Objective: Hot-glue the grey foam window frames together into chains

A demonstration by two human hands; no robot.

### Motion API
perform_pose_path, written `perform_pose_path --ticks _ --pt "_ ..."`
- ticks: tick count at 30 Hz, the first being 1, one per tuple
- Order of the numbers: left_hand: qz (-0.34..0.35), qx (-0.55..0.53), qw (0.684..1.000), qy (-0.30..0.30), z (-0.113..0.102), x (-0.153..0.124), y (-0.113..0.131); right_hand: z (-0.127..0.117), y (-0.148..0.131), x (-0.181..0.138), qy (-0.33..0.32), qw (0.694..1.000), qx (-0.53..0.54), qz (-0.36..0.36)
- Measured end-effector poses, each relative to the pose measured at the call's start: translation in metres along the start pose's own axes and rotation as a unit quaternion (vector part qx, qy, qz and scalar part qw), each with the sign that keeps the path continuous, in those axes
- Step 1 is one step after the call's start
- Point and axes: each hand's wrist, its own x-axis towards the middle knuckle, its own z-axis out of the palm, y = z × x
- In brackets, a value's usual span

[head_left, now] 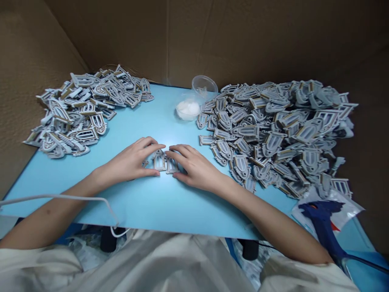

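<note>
Three arched gray window cutouts [159, 161] lie on the blue table [152, 207], right between the hands. The clearest runs with its long axis straight away from the person, arch at the far end. A second cutout [172, 165] sits just to its right, roughly parallel and partly under the right hand [194, 167], whose fingers [179, 152] spread over it — the right hand is the nearer of the two, already touching. The left hand [124, 163] is spread as well, curving in from the other side: its fingertips [153, 142] reach toward the arch, and its thumb [152, 173] ends just beside the near end. A mostly hidden third cutout [145, 163] shows under that hand. Neither hand shows a clear pinch; both seem to rest lightly. Two heaps of similar cutouts flank them — the left heap [82, 113] and the larger right heap [273, 134] — with a clear plastic tub of white material [187, 109] beyond, and a blue glue gun [322, 219] lies on a plastic bag [304, 213] at the right.
</note>
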Motion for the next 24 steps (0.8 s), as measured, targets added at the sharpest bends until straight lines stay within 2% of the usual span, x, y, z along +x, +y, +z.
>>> perform_pose_path --ticks 2,5,8,11,16,19,24 --pt "-0.023 0.017 1.0 -0.01 -0.013 -0.007 -0.002 -0.006 0.0 -0.001 -0.002 1.0 -0.003 0.017" --pt "-0.125 0.097 0.986 -0.054 -0.029 -0.018 -0.002 -0.02 0.001 -0.005 -0.029 0.996 -0.047 0.065" --pt "-0.188 0.151 0.965 -0.103 -0.031 -0.022 0.002 -0.033 0.0 -0.009 -0.077 0.984 -0.097 0.128" --pt "-0.147 0.116 0.974 -0.128 -0.026 -0.023 0.001 -0.038 -0.003 -0.01 -0.102 0.974 -0.138 0.147" --pt "-0.028 0.054 0.993 -0.105 -0.024 -0.024 -0.015 -0.038 -0.007 -0.006 -0.124 0.966 -0.167 0.151" --pt "0.009 -0.011 0.994 -0.108 -0.027 -0.016 -0.017 -0.037 -0.009 -0.004 -0.122 0.964 -0.168 0.168" --pt "0.052 -0.074 0.989 -0.12 -0.024 -0.002 -0.007 -0.04 -0.014 -0.002 -0.126 0.956 -0.175 0.199"
